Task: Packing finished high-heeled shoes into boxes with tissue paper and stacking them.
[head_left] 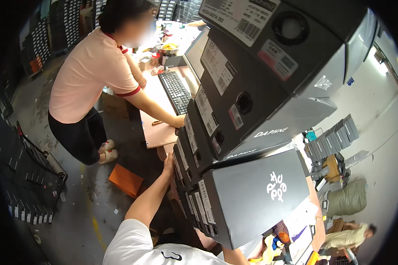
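A tall stack of dark grey shoe boxes (247,119) fills the middle and upper right of the view, with white labels and round holes on the box ends. The nearest box (256,194) has a white printed mark on its lid. My left hand (169,162) holds the label side of the stack, its fingers partly hidden against the boxes. Below the nearest box a bit of my right forearm (234,257) shows; that hand is hidden behind the box.
On the left a co-worker in a pink shirt (90,79) leans over a desk with a keyboard (175,92) and a monitor (197,53). An orange box (125,180) lies on the floor. Further shoe boxes (331,140), a green sack (347,197) and another person (347,237) are at right.
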The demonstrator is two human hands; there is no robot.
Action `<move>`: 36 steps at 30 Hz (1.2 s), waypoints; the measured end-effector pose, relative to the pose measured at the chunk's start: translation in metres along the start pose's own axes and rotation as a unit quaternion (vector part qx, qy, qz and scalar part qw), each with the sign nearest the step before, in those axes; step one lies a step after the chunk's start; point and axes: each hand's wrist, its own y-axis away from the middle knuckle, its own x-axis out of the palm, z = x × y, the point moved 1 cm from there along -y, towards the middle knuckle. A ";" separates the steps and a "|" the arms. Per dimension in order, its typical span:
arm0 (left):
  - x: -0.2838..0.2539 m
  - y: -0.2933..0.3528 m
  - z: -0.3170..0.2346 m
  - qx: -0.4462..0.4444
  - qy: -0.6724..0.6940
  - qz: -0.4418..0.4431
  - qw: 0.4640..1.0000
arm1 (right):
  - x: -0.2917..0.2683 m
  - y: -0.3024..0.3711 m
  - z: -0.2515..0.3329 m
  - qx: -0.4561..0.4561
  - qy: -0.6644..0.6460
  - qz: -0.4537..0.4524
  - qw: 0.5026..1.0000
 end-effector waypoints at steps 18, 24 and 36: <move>0.095 0.122 -0.219 0.532 -0.331 0.044 0.778 | 0.005 0.073 0.052 -0.136 0.159 -0.091 0.974; -0.009 0.241 -0.095 0.042 -0.529 0.214 0.820 | -0.116 0.191 0.078 -0.302 0.394 -0.396 0.772; 0.084 0.353 0.265 -0.277 -0.514 0.312 0.749 | -0.209 0.258 0.003 0.051 0.097 -0.182 0.977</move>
